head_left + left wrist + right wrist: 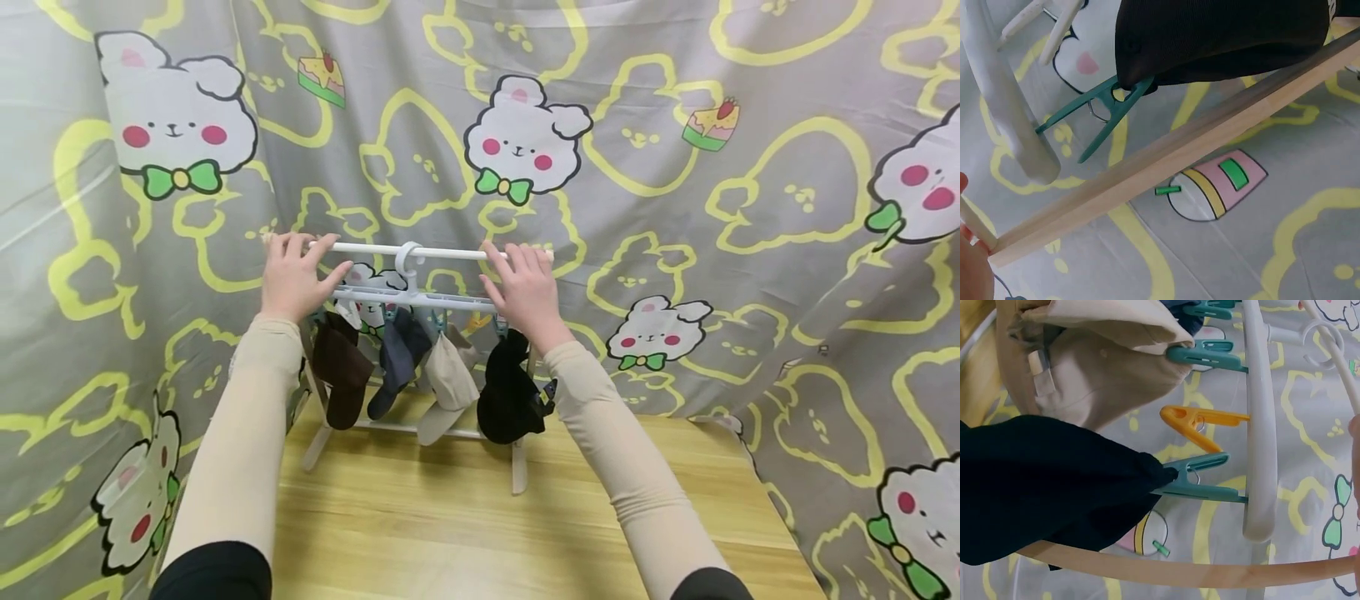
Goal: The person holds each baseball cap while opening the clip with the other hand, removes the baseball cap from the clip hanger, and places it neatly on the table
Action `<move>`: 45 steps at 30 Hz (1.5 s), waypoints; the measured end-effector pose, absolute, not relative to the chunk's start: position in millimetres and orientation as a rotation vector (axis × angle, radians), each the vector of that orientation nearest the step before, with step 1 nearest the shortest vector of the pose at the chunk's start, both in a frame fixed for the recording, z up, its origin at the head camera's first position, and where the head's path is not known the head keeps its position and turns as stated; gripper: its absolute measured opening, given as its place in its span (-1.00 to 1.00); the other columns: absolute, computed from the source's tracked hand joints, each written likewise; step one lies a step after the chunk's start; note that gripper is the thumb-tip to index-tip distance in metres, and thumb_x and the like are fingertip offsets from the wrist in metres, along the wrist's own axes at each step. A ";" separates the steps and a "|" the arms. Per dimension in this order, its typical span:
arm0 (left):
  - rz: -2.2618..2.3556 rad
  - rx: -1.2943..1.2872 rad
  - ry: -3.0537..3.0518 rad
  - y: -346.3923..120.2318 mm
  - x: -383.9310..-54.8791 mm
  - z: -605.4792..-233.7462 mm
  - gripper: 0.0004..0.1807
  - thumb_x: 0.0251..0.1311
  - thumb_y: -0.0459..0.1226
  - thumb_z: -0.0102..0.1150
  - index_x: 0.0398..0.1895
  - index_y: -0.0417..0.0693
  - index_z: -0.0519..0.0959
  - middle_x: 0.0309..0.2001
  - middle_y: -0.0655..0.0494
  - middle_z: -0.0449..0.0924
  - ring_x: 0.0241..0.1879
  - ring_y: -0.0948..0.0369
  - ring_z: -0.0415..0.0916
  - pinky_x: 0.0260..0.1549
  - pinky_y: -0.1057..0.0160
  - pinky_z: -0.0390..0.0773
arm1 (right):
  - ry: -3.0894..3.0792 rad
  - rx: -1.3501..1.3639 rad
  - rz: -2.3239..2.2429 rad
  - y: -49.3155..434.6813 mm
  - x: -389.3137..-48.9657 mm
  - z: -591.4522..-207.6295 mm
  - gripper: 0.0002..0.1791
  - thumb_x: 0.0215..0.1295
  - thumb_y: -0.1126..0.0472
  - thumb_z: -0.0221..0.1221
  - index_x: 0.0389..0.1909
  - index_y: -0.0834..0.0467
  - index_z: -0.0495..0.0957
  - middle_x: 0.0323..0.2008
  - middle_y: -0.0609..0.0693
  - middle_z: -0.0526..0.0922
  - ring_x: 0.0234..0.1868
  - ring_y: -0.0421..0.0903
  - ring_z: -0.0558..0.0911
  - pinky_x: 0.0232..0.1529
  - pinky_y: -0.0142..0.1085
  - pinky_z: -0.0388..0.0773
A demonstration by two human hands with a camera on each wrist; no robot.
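Note:
My left hand rests on the left end of a white rod, its thumb stretched out below it. Across the right end lies my right hand, fingers slightly spread over the rod. From the rod hangs a pale hanger by its hook. Clips on it hold a brown cap, a blue-grey cap, a beige cap and a black cap. In the right wrist view a teal clip pinches dark cloth; beside it an orange clip holds nothing.
The rack's wooden post runs down beside the hanger's end in the left wrist view. Its feet stand on a wood-grain table. A grey curtain printed with rabbits surrounds the table at the back and sides.

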State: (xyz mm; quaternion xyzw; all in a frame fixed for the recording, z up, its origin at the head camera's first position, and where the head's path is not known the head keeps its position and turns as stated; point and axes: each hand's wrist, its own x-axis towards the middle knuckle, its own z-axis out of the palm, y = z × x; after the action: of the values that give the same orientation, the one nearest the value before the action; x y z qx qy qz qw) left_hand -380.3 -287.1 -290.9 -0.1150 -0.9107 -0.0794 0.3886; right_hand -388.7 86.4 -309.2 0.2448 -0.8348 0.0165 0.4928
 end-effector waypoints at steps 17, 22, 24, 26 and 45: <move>-0.290 -0.356 -2.157 -238.5 -389.8 -308.2 -0.38 0.20 0.15 0.14 0.32 0.25 0.40 0.14 -0.19 0.37 0.31 -0.24 0.11 0.47 -0.21 -0.22 | -1.983 0.582 0.105 138.3 -386.4 -313.3 -0.43 0.35 -0.14 0.11 0.34 -0.07 0.40 0.03 0.09 0.57 0.10 0.07 0.48 0.21 -0.05 0.30; -0.274 -0.366 -2.125 -224.4 -392.3 -311.9 -0.39 0.23 0.20 0.05 0.33 0.28 0.40 0.15 -0.16 0.38 0.29 -0.20 0.14 0.45 -0.25 -0.18 | -1.989 0.591 0.097 154.3 -386.4 -314.2 -0.43 0.35 -0.14 0.10 0.35 -0.08 0.38 0.04 0.09 0.56 0.10 0.07 0.48 0.22 -0.04 0.30; -0.275 -0.367 -2.116 -219.1 -393.0 -313.3 -0.39 0.24 0.21 0.03 0.33 0.29 0.39 0.15 -0.15 0.38 0.28 -0.19 0.14 0.45 -0.25 -0.18 | -1.977 0.596 0.093 160.5 -387.0 -314.7 -0.43 0.35 -0.13 0.09 0.35 -0.07 0.38 0.04 0.10 0.56 0.10 0.08 0.48 0.22 -0.04 0.31; -0.275 -0.372 -2.114 -213.5 -394.2 -314.0 -0.39 0.26 0.21 0.01 0.35 0.30 0.37 0.15 -0.15 0.37 0.28 -0.19 0.13 0.45 -0.25 -0.18 | -1.963 0.593 0.084 166.7 -387.2 -315.0 -0.44 0.36 -0.12 0.08 0.34 -0.07 0.39 0.02 0.11 0.56 0.09 0.09 0.48 0.20 -0.04 0.30; -0.267 -0.408 -2.095 -170.6 -396.6 -318.4 -0.36 0.23 0.23 0.04 0.39 0.41 0.31 0.18 -0.06 0.37 0.32 -0.13 0.13 0.46 -0.25 -0.17 | -1.995 0.600 0.139 213.9 -381.8 -314.7 -0.46 0.41 -0.13 -0.02 0.33 -0.02 0.40 0.04 0.17 0.52 0.11 0.15 0.44 0.22 0.04 0.22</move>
State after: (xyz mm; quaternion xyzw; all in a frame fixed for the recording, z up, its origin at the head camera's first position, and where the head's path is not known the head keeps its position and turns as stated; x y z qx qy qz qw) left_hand -396.6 -170.6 -318.4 -0.1670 -0.8568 -0.1092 0.4754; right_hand -381.8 213.9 -314.7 0.2485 -0.8258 0.0577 0.5030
